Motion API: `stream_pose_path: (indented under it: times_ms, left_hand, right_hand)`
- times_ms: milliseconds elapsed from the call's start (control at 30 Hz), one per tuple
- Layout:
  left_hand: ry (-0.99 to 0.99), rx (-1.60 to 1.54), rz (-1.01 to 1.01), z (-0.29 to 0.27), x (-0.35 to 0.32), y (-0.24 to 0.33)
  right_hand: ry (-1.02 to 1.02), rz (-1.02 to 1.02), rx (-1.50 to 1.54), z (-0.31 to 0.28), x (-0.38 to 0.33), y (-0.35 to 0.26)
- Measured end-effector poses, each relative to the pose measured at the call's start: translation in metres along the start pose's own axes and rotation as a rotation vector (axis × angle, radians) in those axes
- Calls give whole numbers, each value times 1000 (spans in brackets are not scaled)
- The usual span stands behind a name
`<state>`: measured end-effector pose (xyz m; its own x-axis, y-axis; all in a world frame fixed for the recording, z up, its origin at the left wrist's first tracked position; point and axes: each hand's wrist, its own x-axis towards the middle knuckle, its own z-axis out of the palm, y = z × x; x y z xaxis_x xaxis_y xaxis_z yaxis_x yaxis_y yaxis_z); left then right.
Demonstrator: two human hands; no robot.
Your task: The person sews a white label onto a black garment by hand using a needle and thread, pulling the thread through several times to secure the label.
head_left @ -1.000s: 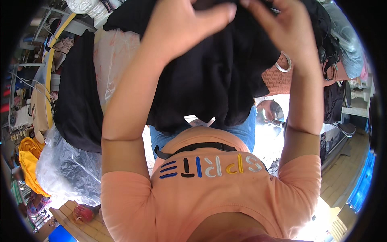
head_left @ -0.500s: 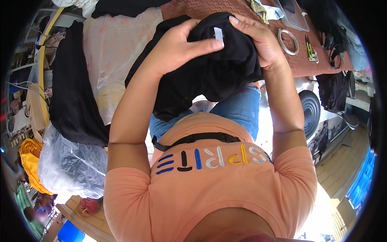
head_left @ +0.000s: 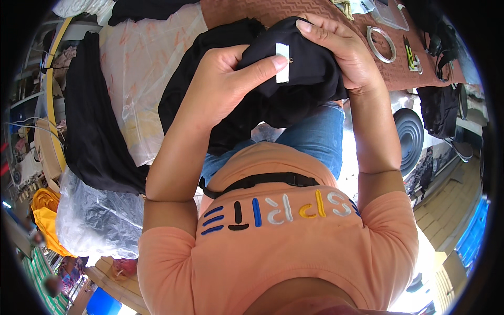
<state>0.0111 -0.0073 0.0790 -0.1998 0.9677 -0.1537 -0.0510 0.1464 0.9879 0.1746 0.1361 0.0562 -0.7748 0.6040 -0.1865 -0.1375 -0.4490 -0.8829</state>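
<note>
Between my two hands a black garment [head_left: 310, 68] is held up over my lap, its lower folds hanging toward my knees. A strip of white tape [head_left: 282, 73] lies on the cloth, beside a small metal piece [head_left: 290, 60] that looks like a hook. My left hand [head_left: 226, 79] grips the fabric from the left, its thumb pressing on the tape and its fingers hidden behind the cloth. Holding the upper right edge, my right hand [head_left: 346, 52] has its thumb on top, with the other fingers partly behind the fabric.
The brown-covered table [head_left: 362, 73] bears a roll of white tape [head_left: 381, 44], yellow-green thread snips [head_left: 409, 55] and a clear plastic box [head_left: 391, 16]. More black cloth [head_left: 94, 115] drapes at the left, near a clear plastic bag [head_left: 100, 215]. A ribbed dark pedestal [head_left: 410, 139] stands at the right.
The cloth around the tape has turned and been drawn flatter, so the whole white strip now shows. My left hand has shifted slightly lower, its thumb still on the tape.
</note>
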Motion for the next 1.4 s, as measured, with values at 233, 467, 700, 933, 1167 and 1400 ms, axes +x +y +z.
stream_pose_path:
  times_ms: [233,467,700,933,1167,1400]
  left_hand:
    - [8,-32,4,4,-1,2]
    - [37,-60,41,11,0,6]
    - [209,371,476,-1,4,1]
    - [-70,156,18,1,-22,42]
    - [131,-237,106,16,1,-1]
    - [120,-185,143,17,-2,-8]
  right_hand:
    - [-34,35,18,-2,1,-3]
    - [-15,-9,-63,-4,0,-6]
    - [-171,-199,-450,4,-3,-26]
    - [-229,-240,-595,6,-13,-40]
    - [-390,-652,-1111,43,-44,-37]
    - [-197,-751,-1376,26,-58,7]
